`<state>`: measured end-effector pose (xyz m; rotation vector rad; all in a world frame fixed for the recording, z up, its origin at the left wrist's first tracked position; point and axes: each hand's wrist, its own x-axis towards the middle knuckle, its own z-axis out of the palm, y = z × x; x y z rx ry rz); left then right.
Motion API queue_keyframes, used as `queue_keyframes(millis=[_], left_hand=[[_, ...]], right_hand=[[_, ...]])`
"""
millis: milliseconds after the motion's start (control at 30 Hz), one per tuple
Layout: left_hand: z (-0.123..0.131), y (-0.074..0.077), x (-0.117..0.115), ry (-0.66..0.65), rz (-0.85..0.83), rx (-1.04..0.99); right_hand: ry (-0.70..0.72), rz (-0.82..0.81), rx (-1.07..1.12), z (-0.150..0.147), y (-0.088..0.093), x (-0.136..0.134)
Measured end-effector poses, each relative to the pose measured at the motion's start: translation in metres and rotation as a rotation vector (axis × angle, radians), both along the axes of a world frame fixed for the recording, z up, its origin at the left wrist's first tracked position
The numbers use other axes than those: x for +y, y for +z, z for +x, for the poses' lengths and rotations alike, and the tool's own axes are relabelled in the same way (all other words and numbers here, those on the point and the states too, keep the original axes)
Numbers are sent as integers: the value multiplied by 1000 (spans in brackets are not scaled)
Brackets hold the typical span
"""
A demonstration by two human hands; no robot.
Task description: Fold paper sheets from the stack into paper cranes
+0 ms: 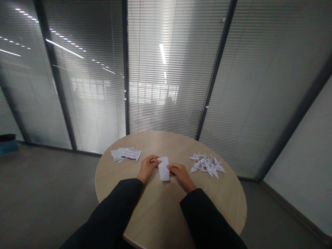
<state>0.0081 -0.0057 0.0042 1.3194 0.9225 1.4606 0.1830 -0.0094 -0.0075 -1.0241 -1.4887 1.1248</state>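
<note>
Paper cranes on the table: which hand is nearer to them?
Right. The right hand is just left of the paper cranes, not touching them; the left hand is farther, past the folded paper.

No legible text anywhere. Stack of printed paper sheets (126, 154) on round wooden table (207, 204): top sheet carries lines of small dark print and dark band, all too small to read. Folded white paper (164, 168): no readable marks.
</note>
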Motion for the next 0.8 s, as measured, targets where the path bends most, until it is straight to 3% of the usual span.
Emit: queue_keyframes(millis=[500,667,800], left_hand=[[2,2,-3,-28,-96,-97],[3,4,-9,-123,-119,-33],[4,4,-10,-114,-78,38]], right_hand=[[-66,44,-51,-4,10,-5],[-54,63,-56,-4,9,-6],[-1,71,-102,-5,6,-7]])
